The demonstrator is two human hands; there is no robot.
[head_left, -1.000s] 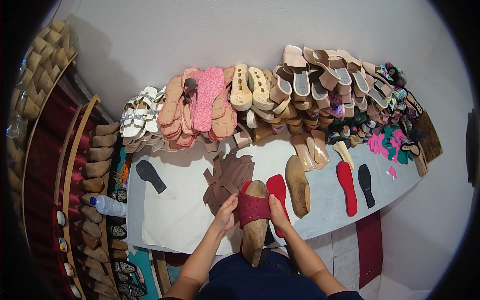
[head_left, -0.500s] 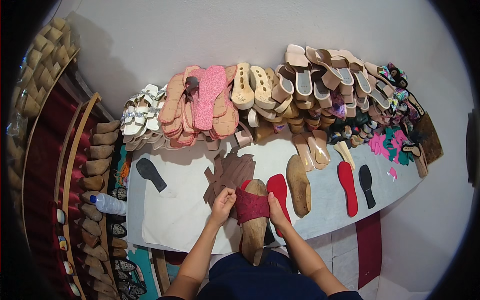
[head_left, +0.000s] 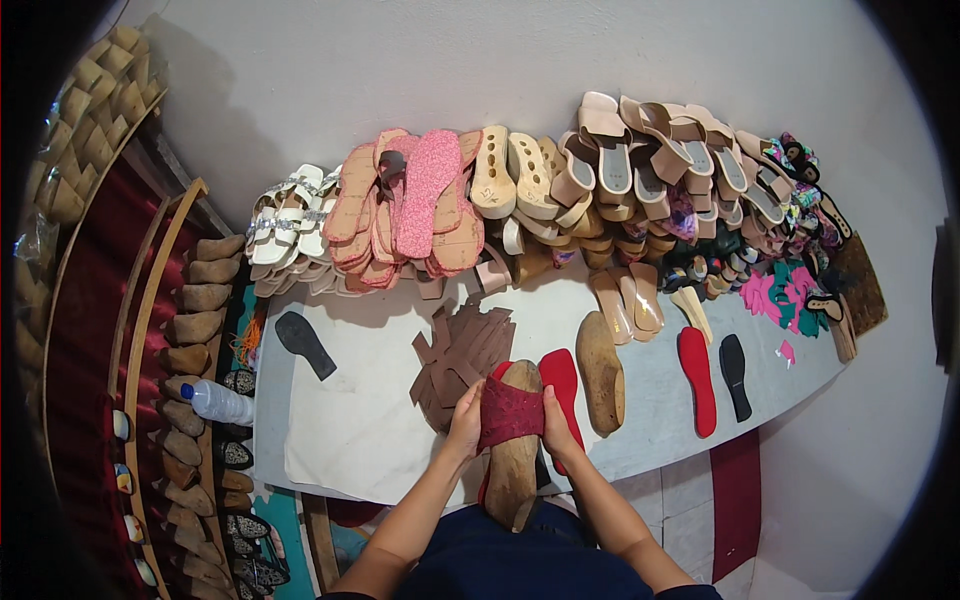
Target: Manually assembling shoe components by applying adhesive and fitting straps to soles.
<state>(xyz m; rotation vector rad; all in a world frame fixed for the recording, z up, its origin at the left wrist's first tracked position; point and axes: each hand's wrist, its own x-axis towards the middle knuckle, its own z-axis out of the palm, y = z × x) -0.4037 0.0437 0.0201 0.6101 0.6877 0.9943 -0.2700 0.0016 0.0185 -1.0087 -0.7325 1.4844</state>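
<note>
Close to my body, a wooden shoe last [head_left: 512, 480] stands tilted with its heel end toward me. Across its toe part lies a dark red upper strap [head_left: 512, 412], and a bit of red sole edge shows beside it. My left hand [head_left: 464, 422] grips the strap's left side, fingers pressed together. On the other side my right hand [head_left: 557, 420] is closed round the strap's right edge, thumb on top. The fingers underneath are hidden. Just right of the last lies a red insole [head_left: 560, 375], partly behind my right hand. Brown cut strips [head_left: 460, 350] lie beyond my left hand.
Another wooden last [head_left: 600, 375], a red insole [head_left: 697, 380] and black soles [head_left: 735, 375] lie to the right. Piled sandals [head_left: 610, 150] and pink soles [head_left: 433, 190] line the wall. At left stand a rack of lasts [head_left: 200, 298] and a water bottle [head_left: 222, 403].
My left hand has shifted right and closed in on the strap's left side. The last has turned slightly, and the whole view has moved a little.
</note>
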